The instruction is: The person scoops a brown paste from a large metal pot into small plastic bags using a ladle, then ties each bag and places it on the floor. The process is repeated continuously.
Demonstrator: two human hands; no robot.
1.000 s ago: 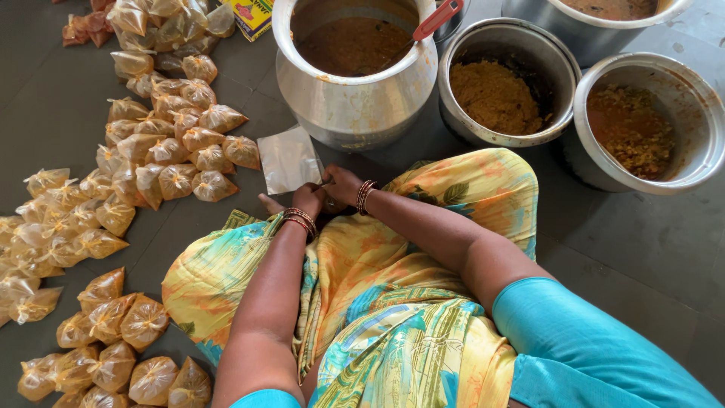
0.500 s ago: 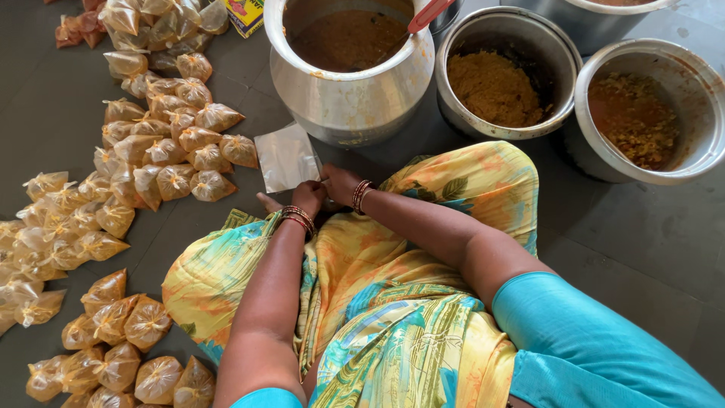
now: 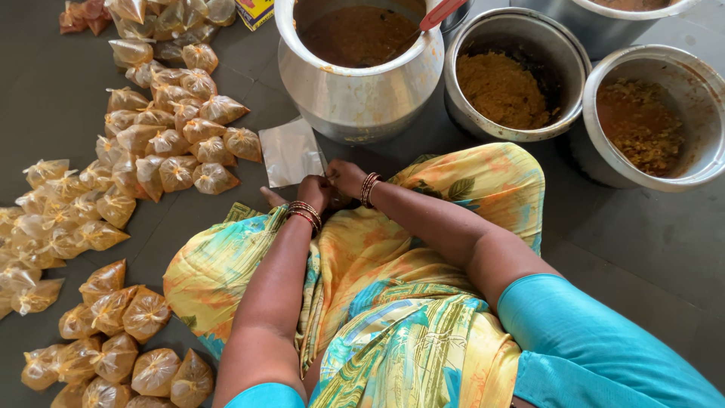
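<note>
My left hand (image 3: 313, 189) and my right hand (image 3: 346, 177) meet just past my knees, fingers curled together at the near corner of a flat clear plastic bag (image 3: 289, 152) that lies on the dark floor. Both wrists wear bangles. The fingertips pinch the bag's edge; what lies between them is hidden. Straight ahead of the bag stands a big metal pot of brown gravy (image 3: 357, 69) with a red-handled ladle (image 3: 442, 13) in it.
Two more metal pots, one of yellow-brown food (image 3: 504, 85) and one of darker food (image 3: 643, 121), stand at the right. Several tied, filled small bags (image 3: 175, 143) cover the floor at the left, more at lower left (image 3: 124, 332). My lap in a colourful sari (image 3: 393, 302) fills the foreground.
</note>
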